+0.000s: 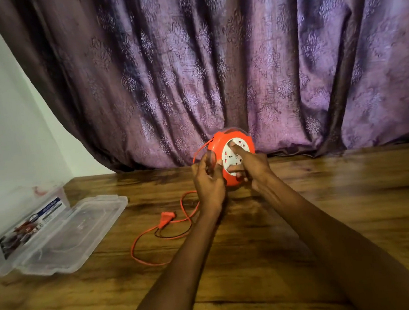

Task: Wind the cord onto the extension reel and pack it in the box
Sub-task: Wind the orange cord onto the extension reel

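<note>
The orange extension reel (232,159) is held upright above the wooden table (307,206), in front of the purple curtain (213,63), with its white socket face (234,157) turned toward the right hand.

The left hand (208,184) grips the reel's left rim, fingers curled round its edge. The right hand (253,164) grips the socket face, fingers curled onto the white disc; this is judged to be the winding grip, though no crank is discernible.

Winding is partly complete. A length of orange cord (162,240) leaves the reel near its top left, drops past the left hand and lies in loose loops on the table. The plug (164,217) rests on the table among these loops, well apart from the reel.

Remaining steps, as judged:
- Draw in the loose cord and the plug.
- Place the reel in the clear plastic box (22,228), which stands open at the table's left edge, its lid (79,232) lying flat beside it. The box holds no part of the reel.
</note>
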Motion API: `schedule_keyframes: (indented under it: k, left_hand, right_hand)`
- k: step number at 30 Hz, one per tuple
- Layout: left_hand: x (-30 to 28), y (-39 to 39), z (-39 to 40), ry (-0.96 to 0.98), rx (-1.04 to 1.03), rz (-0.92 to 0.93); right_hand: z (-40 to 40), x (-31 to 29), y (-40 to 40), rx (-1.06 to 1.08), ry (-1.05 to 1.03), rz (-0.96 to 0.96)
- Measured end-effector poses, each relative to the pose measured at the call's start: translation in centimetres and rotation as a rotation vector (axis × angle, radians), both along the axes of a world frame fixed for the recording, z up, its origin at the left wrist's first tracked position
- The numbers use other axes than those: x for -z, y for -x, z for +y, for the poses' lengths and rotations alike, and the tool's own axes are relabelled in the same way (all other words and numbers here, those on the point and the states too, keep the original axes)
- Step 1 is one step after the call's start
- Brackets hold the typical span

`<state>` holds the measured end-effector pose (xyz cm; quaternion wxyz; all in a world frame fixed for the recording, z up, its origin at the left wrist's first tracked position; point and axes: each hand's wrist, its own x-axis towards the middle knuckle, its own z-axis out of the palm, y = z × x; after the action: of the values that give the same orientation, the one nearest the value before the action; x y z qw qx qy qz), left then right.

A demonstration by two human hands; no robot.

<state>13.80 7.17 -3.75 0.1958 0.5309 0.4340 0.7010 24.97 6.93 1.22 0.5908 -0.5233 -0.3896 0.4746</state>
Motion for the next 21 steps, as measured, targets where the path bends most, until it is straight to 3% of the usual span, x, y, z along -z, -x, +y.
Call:
schedule_keyframes:
  k: [2,3,6,8,10,12,16,21]
  left_hand:
    - [0.2,0.1,0.4,0.035,-0.009,-0.076]
    - [0.1,0.2,0.6,0.075,0.013,-0.156]
    - [-0.5,1.3,0.7,0.118,0.168,-0.434]
    - [-0.9,2.4,0.8,0.139,0.197,-0.431]
    - [-1.2,3.2,0.9,0.156,0.242,-0.388]
    - [-1.4,3.7,1.0,0.188,0.271,-0.314]
    - [-1.5,3.9,1.1,0.267,0.316,-0.213]
    - [-1.5,3.6,1.1,0.213,0.256,-0.122]
  right_hand:
    - [0.1,0.2,-0.1,-0.032,-0.03,-0.033]
    - [0.2,0.2,-0.4,-0.039,-0.071,-0.138]
    - [0.8,0.5,-2.0,0.129,-0.239,-0.866]
    - [1.1,1.0,-3.0,0.198,-0.588,-1.264]
    - [1.5,1.5,-3.5,0.081,-0.925,-1.518]
    - [1.6,1.9,-3.7,-0.016,-1.038,-1.664]
    - [1.1,2.9,-3.4,-0.063,-0.952,-1.82]
    - [0.9,3.3,-3.9,0.12,-1.013,-1.834]
